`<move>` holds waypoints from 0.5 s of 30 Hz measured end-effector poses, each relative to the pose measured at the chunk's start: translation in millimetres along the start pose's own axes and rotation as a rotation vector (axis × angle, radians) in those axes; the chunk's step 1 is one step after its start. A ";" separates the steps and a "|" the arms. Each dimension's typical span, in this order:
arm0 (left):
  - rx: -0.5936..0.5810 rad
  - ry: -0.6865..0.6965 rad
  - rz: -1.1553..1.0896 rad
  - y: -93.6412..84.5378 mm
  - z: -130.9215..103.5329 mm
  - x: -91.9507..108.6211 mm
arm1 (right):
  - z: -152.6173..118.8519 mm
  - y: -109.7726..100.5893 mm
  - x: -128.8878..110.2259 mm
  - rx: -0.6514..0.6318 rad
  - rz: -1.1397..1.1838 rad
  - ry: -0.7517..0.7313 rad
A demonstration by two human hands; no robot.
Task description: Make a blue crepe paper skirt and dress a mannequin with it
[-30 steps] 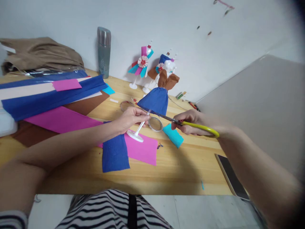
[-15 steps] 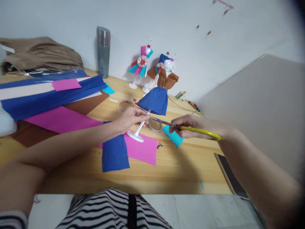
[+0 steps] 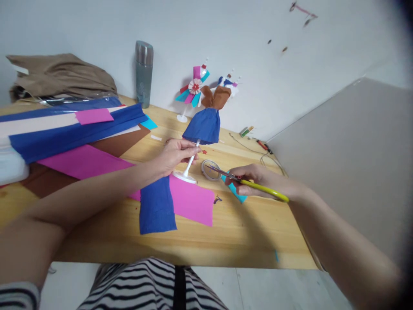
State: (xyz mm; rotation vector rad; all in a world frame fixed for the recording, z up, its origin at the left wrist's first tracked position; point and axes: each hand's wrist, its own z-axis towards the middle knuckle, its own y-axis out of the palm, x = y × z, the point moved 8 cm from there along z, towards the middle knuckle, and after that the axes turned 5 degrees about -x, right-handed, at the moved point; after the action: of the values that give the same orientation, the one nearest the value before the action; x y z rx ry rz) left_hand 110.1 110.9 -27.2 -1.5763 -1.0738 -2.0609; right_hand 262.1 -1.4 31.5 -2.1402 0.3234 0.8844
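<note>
My left hand (image 3: 181, 151) pinches the white stem of a small dress stand (image 3: 190, 161), its round base tilted just above a pink sheet (image 3: 193, 199). On the stand sit a gathered blue skirt (image 3: 203, 125) and a brown two-lobed top (image 3: 216, 97). Scissors with yellow handles (image 3: 264, 190) are in my right hand (image 3: 254, 178), blades pointing left over a roll of tape (image 3: 211, 170). Partly under that hand is a turquoise piece (image 3: 238, 193). A blue crepe piece (image 3: 157, 206) lies over the pink sheet.
Decorated stands (image 3: 194, 88) and a grey bottle (image 3: 143, 75) are by the wall. Stacked coloured sheets (image 3: 80, 161) and a brown cloth bundle (image 3: 61, 75) cover the left. A cord (image 3: 248, 148) and small tools lie at the back right.
The dress stand has moved slightly left and is turned, showing its brown top more fully. The scissors have shifted left and down with my right hand, and the phone at the right is now hidden.
</note>
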 end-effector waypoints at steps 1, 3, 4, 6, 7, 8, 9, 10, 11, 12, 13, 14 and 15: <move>-0.001 0.021 0.001 -2.3 2.0 0.0 | 0.8 2.4 1.7 -0.001 0.010 0.000; 0.002 0.055 -0.001 -6.8 5.8 0.1 | 2.3 5.7 4.4 0.008 0.024 -0.008; 0.012 0.066 0.002 -9.3 7.6 0.3 | 3.1 6.8 5.0 0.018 0.027 -0.019; 0.049 0.084 0.034 -15.6 10.9 2.0 | 4.8 8.0 5.5 0.051 0.032 -0.042; 0.075 0.093 0.063 -19.5 12.5 3.6 | 5.9 8.8 5.8 0.069 0.036 -0.049; 0.108 0.106 0.090 -24.3 14.0 5.6 | 7.3 10.0 6.5 0.086 0.043 -0.051; 0.145 0.118 0.116 -30.0 15.4 7.6 | 9.0 11.6 7.9 0.102 0.049 -0.046; 0.185 0.127 0.141 -36.5 16.7 9.2 | 11.1 13.6 9.9 0.116 0.057 -0.038; 0.233 0.138 0.161 -44.2 17.6 10.6 | 13.5 16.4 12.2 0.124 0.066 -0.032; 0.271 0.139 0.185 -51.8 18.7 10.9 | 16.2 19.7 15.0 0.130 0.075 -0.028; 0.305 0.142 0.213 -59.7 19.8 10.8 | 19.1 22.9 18.3 0.139 0.086 -0.024; 0.334 0.146 0.241 -67.5 21.0 10.4 | 22.2 26.1 21.8 0.149 0.096 -0.022; 0.345 0.136 0.260 -74.8 22.8 8.3 | 25.4 28.9 25.3 0.163 0.102 -0.023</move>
State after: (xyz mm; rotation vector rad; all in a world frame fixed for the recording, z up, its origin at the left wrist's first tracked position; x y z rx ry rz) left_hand 73.6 178.4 -44.3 -1.3075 -1.0464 -1.6805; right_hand 254.0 -0.1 -13.8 -1.9765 0.4797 0.9076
